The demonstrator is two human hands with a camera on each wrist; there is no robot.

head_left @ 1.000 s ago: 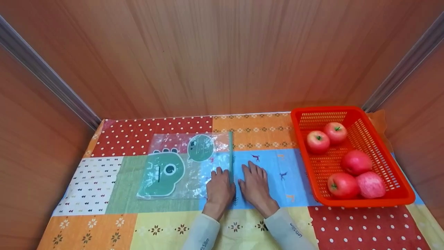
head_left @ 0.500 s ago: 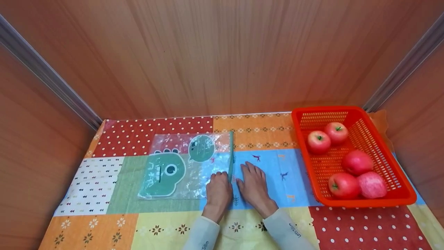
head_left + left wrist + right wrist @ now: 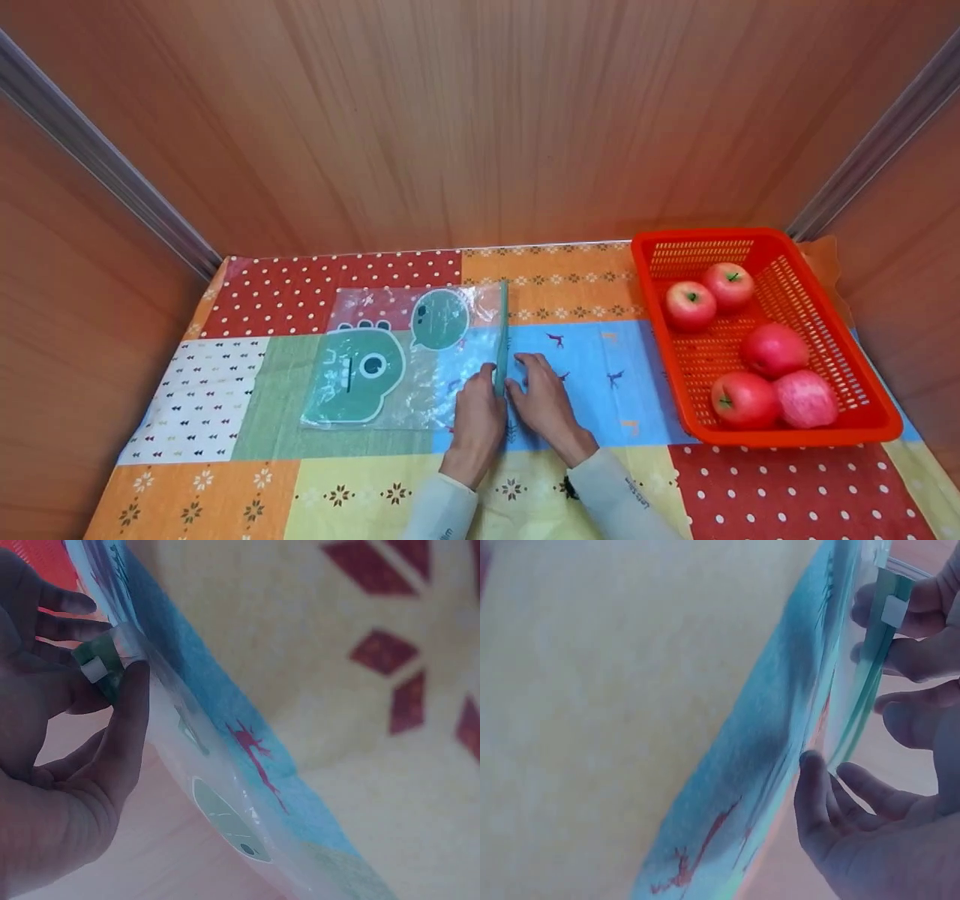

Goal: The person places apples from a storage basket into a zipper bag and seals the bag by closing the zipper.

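Observation:
A clear zip bag (image 3: 431, 382) printed with a green dinosaur lies flat on the cloth. Along its right side runs a green zip strip (image 3: 502, 322). My left hand (image 3: 480, 416) pinches the near end of that strip between thumb and fingers, beside a white slider (image 3: 95, 670). Just right of the strip is my right hand (image 3: 546, 405), its fingers loosely bent with nothing held between them. In the right wrist view, the right thumb and fingertips are close to the strip; whether they touch it is unclear.
An orange-red plastic basket (image 3: 664, 382) at the right holds several apples (image 3: 772, 350). A patchwork cloth (image 3: 360, 487) covers the table. Wood-grain panels (image 3: 480, 127) stand behind and on both sides.
My left hand has turned and taken the zip strip's near end, which is slightly raised. My right hand's fingers have bent and come in toward the strip. The bag has shifted slightly right.

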